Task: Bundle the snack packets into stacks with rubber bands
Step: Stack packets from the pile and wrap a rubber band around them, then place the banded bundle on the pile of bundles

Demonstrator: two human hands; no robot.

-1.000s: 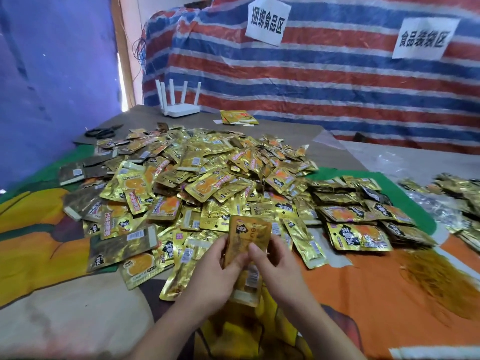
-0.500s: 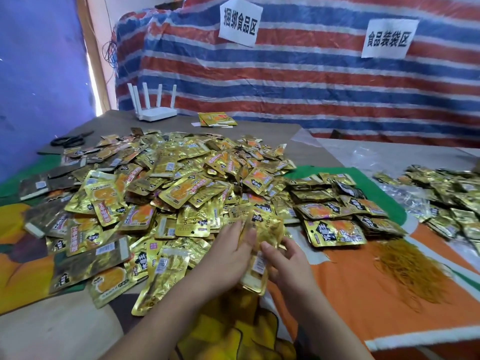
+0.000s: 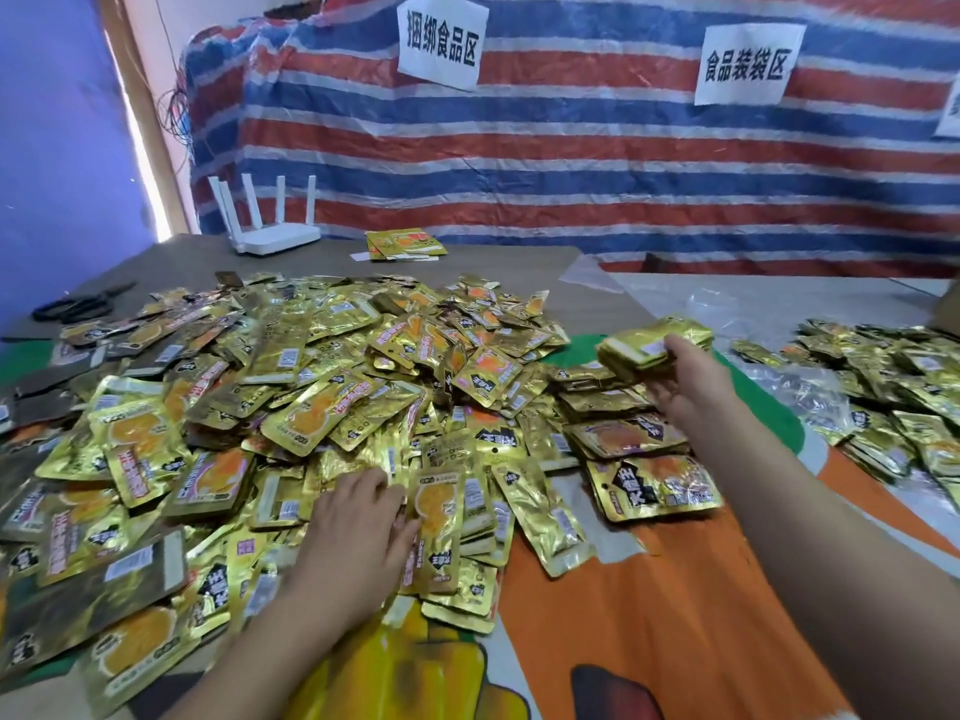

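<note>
Gold foil snack packets (image 3: 291, 387) fill frame centre; right hand (image 3: 685, 379) grips a stack (image 3: 652, 343); left hand (image 3: 358, 527) lies spread on them.

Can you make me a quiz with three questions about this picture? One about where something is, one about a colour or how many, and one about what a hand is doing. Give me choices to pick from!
1. Where is the white router?
A. At the far end of the table, near the striped tarp
B. On top of the packet pile
C. In the right hand

2. How many white paper signs with writing can you read fully on the striped tarp?
A. None
B. Two
C. Five

3. What is the right hand doing?
A. Lying flat on the table
B. Holding scissors
C. Holding a stack of gold packets up over the table

Answers:
1. A, it stands at the far edge in front of the tarp.
2. B, two signs show fully; a third is only a sliver at the right edge.
3. C, its fingers curl round the stack, while the left hand rests on the loose pile.
</note>
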